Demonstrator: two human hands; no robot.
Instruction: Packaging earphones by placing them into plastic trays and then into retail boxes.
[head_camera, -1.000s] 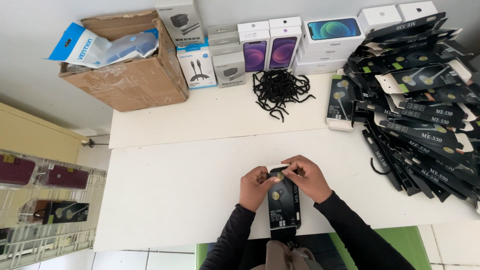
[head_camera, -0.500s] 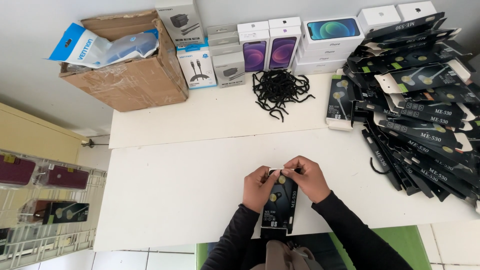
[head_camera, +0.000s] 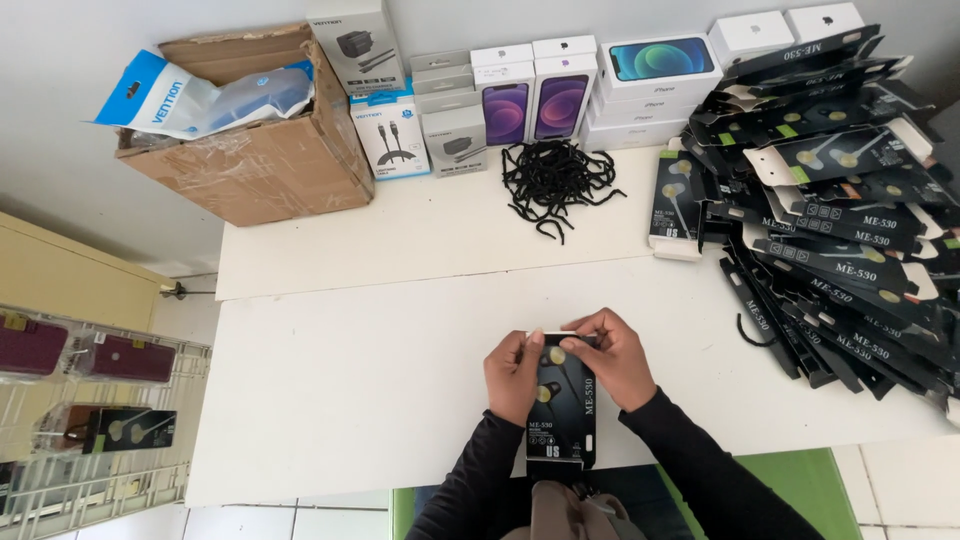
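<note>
Two hands, left hand (head_camera: 514, 372) and right hand (head_camera: 617, 355), pinch the top flap of a black earphone box (head_camera: 561, 400) near the white surface's (head_camera: 350, 370) front edge; tucking squarely, apparently, would close it cleanly.

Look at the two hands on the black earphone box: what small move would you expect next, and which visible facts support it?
Probably pressing the top flap shut. Both the left hand and right hand pinch the upper end of the black earphone box, where a white flap edge shows. The finished-looking box stands upright by the flat pile of unfolded cartons.
</note>
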